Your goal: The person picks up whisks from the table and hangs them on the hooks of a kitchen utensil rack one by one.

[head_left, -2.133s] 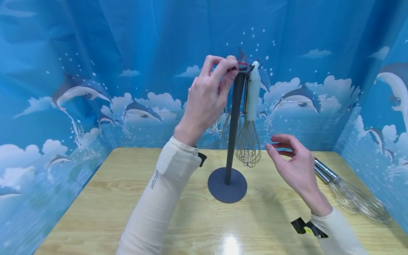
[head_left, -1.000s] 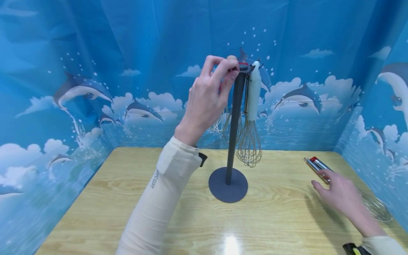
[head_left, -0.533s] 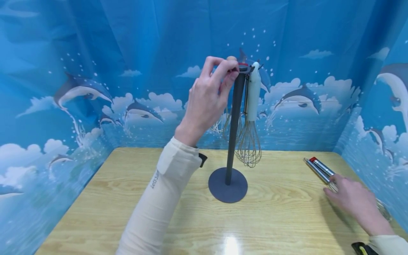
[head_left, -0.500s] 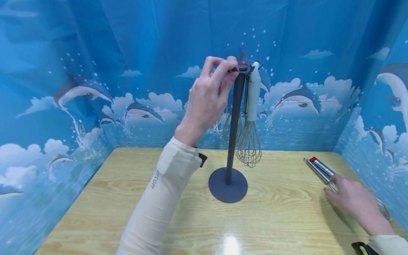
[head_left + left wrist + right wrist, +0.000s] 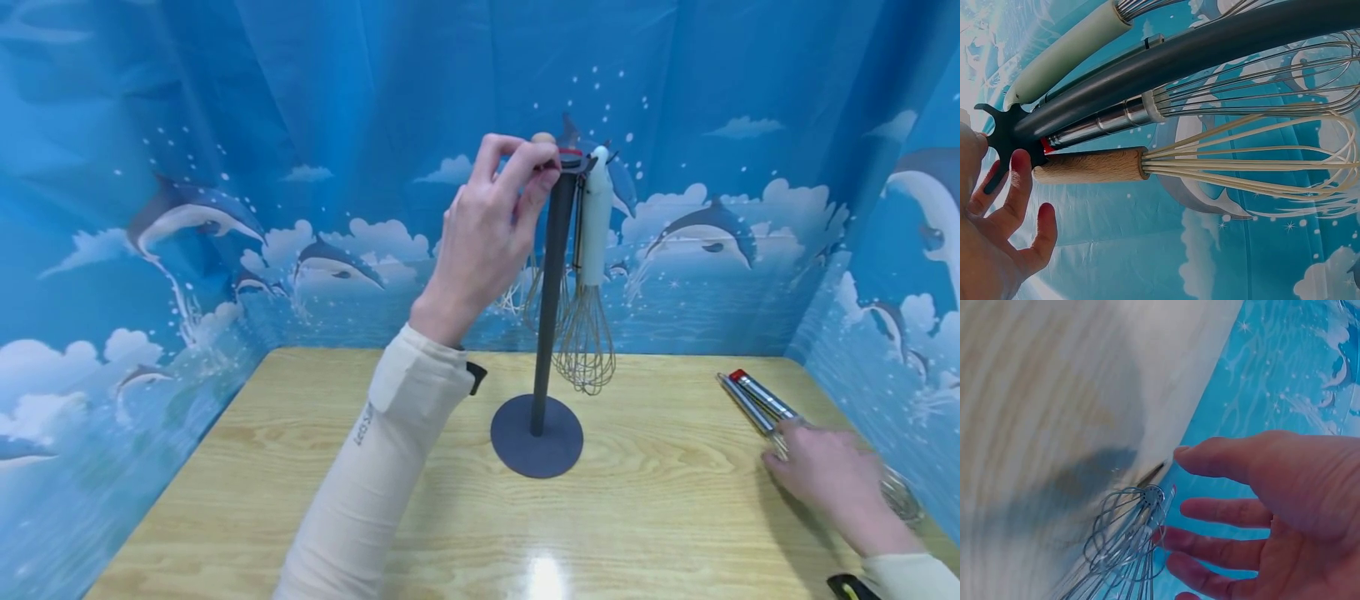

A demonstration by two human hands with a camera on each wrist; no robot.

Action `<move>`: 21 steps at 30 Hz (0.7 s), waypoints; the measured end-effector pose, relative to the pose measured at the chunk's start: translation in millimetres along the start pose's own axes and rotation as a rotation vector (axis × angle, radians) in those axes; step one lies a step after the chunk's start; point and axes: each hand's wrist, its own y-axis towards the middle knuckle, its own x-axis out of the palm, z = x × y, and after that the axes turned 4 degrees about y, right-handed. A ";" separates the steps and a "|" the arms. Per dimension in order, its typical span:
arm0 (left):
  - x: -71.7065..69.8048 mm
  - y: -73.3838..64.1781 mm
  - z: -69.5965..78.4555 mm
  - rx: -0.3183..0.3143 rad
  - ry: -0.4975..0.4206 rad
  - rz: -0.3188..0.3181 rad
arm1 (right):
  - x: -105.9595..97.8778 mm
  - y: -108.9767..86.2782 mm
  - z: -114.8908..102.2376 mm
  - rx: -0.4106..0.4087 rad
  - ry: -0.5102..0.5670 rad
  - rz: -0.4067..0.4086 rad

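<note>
My left hand (image 5: 487, 225) pinches the top of a dark utensil stand (image 5: 549, 308), fingers and thumb at its hooked crown. From the stand hang a whisk with a pale green handle (image 5: 597, 225), a steel-handled whisk (image 5: 1110, 122) and a wooden-handled whisk (image 5: 1094, 166). My right hand (image 5: 831, 479) is over two steel whisks lying at the table's right side, one with a red end (image 5: 767, 396), the other plain silver (image 5: 742, 402). Its thumb and fingers are spread beside the whisk wires (image 5: 1125, 540) in the right wrist view, and the hand hides part of the wires in the head view.
The stand's round base (image 5: 517, 450) rests on a wooden table (image 5: 300, 467). Blue dolphin-print curtains (image 5: 420, 100) close off the back and both sides, with the right one close beside the lying whisks.
My right hand has moved from near the stand to the right and down onto the lying whisks, shifting only slightly lately. The left hand has stayed at the stand's top.
</note>
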 end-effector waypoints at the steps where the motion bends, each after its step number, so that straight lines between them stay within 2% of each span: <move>1: -0.2 0.0 0.0 0.001 -0.001 0.001 | 1.8 -0.3 -2.1 -0.005 -0.009 0.006; 12: -2.0 -0.3 0.8 -0.003 -0.006 -0.001 | 18.1 -8.5 -19.8 -0.177 0.022 0.085; 21: -2.9 -1.6 0.7 -0.008 -0.005 -0.005 | 16.0 -7.5 -15.6 -0.170 -0.031 0.020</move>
